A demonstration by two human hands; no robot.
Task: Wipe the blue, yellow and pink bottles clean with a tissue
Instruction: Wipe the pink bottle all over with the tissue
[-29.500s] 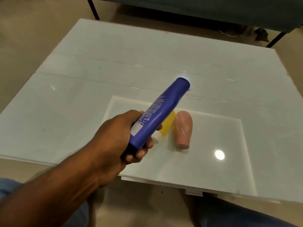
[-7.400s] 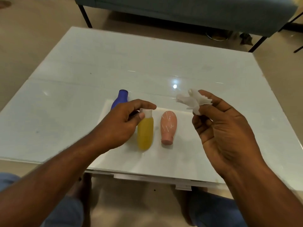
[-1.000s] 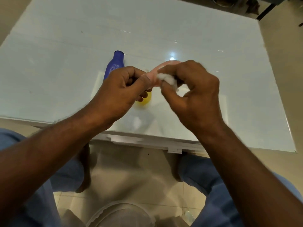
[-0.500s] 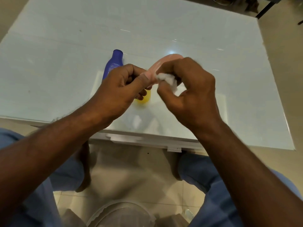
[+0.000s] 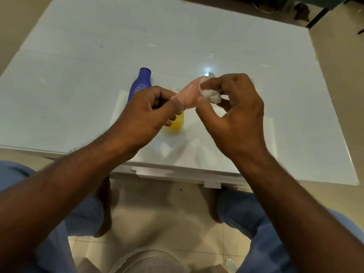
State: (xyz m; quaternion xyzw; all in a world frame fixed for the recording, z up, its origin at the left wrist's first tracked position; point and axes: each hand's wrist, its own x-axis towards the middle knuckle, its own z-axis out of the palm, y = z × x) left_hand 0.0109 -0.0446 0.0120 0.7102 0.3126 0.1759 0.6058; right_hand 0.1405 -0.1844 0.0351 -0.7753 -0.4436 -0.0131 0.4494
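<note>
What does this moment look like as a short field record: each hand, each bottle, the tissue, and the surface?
left hand: grips the narrow end of the pink bottle, held above the table
right hand: pinches a crumpled white tissue against the pink bottle
blue bottle: lying on the white table, partly hidden behind the left hand
yellow bottle: lying on the table below the left hand, mostly hidden
wiping now: pink bottle
</note>
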